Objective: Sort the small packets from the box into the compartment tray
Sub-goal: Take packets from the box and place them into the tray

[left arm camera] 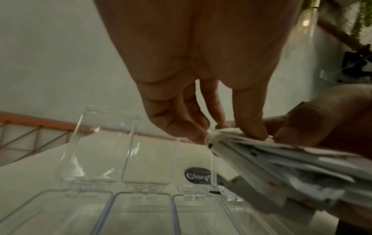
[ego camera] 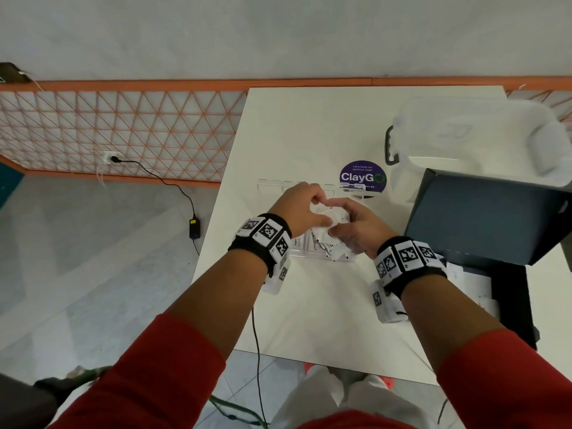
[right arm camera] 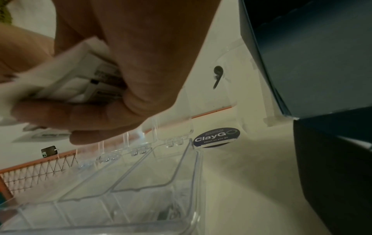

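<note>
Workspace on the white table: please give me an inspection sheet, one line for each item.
Surface: white table, round purple ClayGo sticker.
Job's things: clear plastic compartment tray, lids open; stack of small white packets; dark open box.
Clutter: translucent plastic tub.
Hands: left hand and right hand both hold the packets above the tray.
Cables: black adapter cable on the floor.
Surroundings: orange lattice fence.

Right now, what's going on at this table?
A person holds a bundle of small white packets in both hands above the clear compartment tray, whose hinged lids stand open. The right hand grips the stack; the left hand pinches its end, seemingly picking one off. A few packets already lie in the tray. The dark box sits open to the right.
</note>
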Motion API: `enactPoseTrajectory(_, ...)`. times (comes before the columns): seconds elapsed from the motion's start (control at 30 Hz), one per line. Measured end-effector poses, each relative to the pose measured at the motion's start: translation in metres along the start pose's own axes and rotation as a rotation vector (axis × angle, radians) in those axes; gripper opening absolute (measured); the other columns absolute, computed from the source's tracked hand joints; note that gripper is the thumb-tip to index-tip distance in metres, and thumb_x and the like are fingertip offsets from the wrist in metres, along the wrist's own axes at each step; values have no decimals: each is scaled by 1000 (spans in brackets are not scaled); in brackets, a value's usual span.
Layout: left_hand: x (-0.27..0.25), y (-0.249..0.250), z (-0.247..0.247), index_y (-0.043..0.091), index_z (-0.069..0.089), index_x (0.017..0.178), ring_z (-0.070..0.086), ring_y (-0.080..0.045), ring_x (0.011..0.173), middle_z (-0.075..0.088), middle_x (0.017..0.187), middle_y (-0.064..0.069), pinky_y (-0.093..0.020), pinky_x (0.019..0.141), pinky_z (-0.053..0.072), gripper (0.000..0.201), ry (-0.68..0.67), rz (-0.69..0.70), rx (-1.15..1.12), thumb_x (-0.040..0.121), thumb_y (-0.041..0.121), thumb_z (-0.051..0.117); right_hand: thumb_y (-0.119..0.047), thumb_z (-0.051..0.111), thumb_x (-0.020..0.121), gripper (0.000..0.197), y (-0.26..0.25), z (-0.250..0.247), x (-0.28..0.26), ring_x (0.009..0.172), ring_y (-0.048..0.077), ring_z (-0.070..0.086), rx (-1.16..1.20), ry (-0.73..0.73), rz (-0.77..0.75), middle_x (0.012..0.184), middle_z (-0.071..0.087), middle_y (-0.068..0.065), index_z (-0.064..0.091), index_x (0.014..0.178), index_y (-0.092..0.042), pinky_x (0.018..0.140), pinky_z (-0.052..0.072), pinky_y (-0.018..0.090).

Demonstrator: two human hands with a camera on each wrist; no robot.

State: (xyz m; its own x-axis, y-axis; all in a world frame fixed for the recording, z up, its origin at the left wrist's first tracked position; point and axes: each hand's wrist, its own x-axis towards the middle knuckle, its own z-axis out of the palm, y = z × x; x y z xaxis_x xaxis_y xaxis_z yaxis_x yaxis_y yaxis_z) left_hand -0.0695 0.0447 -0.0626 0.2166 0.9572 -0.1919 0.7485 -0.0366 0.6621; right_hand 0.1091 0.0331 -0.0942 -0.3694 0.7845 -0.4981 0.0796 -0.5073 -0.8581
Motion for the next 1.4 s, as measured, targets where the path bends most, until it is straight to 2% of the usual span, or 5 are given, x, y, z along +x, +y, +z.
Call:
enactPoseTrajectory(0.2, -7, -7, -5, 23, 54, 91, 68, -11, 54, 64, 86, -1, -23, 52, 52, 33, -49, -331, -127, 77, 44, 75, 10, 62, 84, 50, 5, -6, -4, 36, 9, 30, 37, 69, -21, 46, 41, -4, 62, 115, -29, 36, 24, 16)
enactPoseTrajectory(0.43, -9, -11, -18, 21, 71, 101, 63, -10, 88, 65, 92, 5, -18, 77, 51, 18, 72, -150, -238, 85, 12, 68, 10, 63, 83, 49, 8, -9, -5, 36, 9, 31, 53, 84, -14, 48, 40, -3, 64, 112, -29, 36, 24, 17)
enactPoseTrajectory(0.67, -10, -24, -17, 21, 70, 97, 61, -3, 81, 68, 89, 6, 1, 63, 38, 18, 100, -168, -123, 87, 8, 62, 10, 63, 84, 49, 7, -12, -3, 37, 9, 33, 54, 95, -18, 51, 44, -2, 64, 110, -31, 36, 24, 16)
enactPoseTrajectory(1.1, -4, -47, -1, 14, 64, 101, 63, -24, 91, 67, 97, -5, -33, 85, 50, 18, -96, -157, 265, 89, 5, 53, 11, 66, 80, 51, 11, -14, 6, 88, 34, 40, 93, 79, -18, 95, 49, 19, 66, 111, -30, 75, 30, 42)
enactPoseTrajectory(1.4, 8, -47, 13, 17, 65, 110, 61, -24, 102, 64, 115, -5, -36, 90, 51, 26, -276, -122, 509, 93, 7, 47, 11, 66, 81, 51, 9, -13, 9, 86, 34, 38, 106, 84, -9, 95, 48, 17, 67, 108, -32, 64, 29, 34)
